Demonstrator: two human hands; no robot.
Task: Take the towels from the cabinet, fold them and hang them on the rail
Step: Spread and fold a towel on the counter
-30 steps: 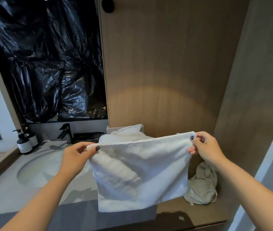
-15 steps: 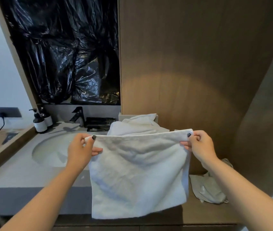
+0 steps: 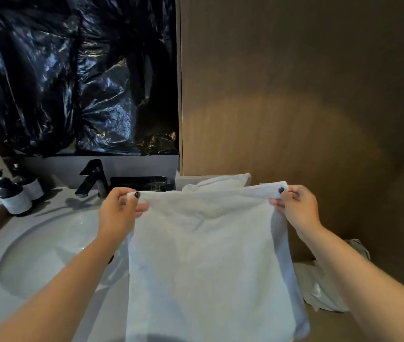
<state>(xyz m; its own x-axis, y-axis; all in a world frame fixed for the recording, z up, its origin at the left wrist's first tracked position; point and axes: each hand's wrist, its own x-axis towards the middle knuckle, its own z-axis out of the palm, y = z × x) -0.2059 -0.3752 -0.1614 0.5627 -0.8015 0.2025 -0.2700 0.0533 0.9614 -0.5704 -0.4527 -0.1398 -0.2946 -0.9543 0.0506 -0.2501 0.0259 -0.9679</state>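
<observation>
A white folded towel [image 3: 208,262] hangs in front of me, stretched flat by its top edge. My left hand [image 3: 118,213] pinches its top left corner and my right hand [image 3: 297,208] pinches its top right corner. Behind the top edge, another white towel [image 3: 218,181] lies bunched on the counter against the wooden wall. No rail is in view.
A round sink [image 3: 48,253] with a black faucet [image 3: 92,178] lies to the left. Two dark pump bottles [image 3: 16,193] stand at the far left. Black plastic sheeting [image 3: 72,75] covers the wall above. A crumpled pale bag [image 3: 319,290] lies on the wooden counter at right.
The towel and both hands are nearer and lower in view, the towel's bottom edge now out of frame. The view has shifted right and down.
</observation>
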